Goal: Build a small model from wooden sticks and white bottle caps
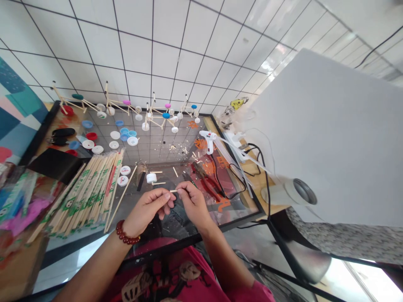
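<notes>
Between my two hands, over the front of the glass table, is a short piece of wooden stick point(173, 191). My left hand point(156, 202) pinches its left end, and a beaded bracelet circles that wrist. The fingers of my right hand point(190, 199) are closed on the other end. Just beyond my left hand sits a white bottle cap point(151, 178), with cut stick pieces point(175, 172) lying near it. A long bare chopstick point(122, 196) lies to the left. Red-handled pliers point(208, 181) rest to the right of my right hand.
Wrapped chopsticks point(85, 193) are heaped at left beside a black box point(56, 164). Blue, red and white caps point(124, 134) lie behind them. Small stick-and-cap models point(154, 117) line the back edge. A white glue gun point(208, 140) with its cord stands at right, near a white cup point(289, 192).
</notes>
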`<state>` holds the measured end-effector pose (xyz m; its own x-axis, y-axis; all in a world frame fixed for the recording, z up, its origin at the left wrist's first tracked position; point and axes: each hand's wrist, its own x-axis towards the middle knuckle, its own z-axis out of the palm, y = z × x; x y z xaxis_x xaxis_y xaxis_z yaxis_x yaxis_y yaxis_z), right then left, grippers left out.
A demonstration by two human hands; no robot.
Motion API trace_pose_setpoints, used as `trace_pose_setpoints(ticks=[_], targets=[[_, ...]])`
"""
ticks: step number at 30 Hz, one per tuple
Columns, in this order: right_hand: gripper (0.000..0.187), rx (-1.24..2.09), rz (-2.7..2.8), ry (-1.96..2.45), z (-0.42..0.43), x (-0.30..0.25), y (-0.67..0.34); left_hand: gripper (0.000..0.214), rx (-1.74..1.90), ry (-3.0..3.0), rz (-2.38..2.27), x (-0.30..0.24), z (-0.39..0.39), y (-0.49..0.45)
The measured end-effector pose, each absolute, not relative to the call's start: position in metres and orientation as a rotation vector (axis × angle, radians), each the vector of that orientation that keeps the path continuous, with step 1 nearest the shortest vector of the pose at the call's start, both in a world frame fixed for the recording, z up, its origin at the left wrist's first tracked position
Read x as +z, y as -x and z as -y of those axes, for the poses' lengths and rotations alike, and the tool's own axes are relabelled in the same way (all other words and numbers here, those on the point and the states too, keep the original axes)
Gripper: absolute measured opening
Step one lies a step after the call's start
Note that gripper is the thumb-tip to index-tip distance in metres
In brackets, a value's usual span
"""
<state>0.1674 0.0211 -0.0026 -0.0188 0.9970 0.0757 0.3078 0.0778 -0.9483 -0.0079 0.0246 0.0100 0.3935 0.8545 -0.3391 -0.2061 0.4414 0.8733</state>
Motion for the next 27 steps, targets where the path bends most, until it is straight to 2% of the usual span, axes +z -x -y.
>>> trace_pose_setpoints(ticks=[9,27], targets=[[0.017,0.961,1.579,1.297,-0.019,0.001,-0.166,0.027,0.733,-0.628,-0.892,0.014,-0.026,0.007],[0.022,0.753,1.755,1.275,-0.019,0.012,-0.166,0.030,0.784,-0.646,-0.935,0.014,-0.027,0.007]])
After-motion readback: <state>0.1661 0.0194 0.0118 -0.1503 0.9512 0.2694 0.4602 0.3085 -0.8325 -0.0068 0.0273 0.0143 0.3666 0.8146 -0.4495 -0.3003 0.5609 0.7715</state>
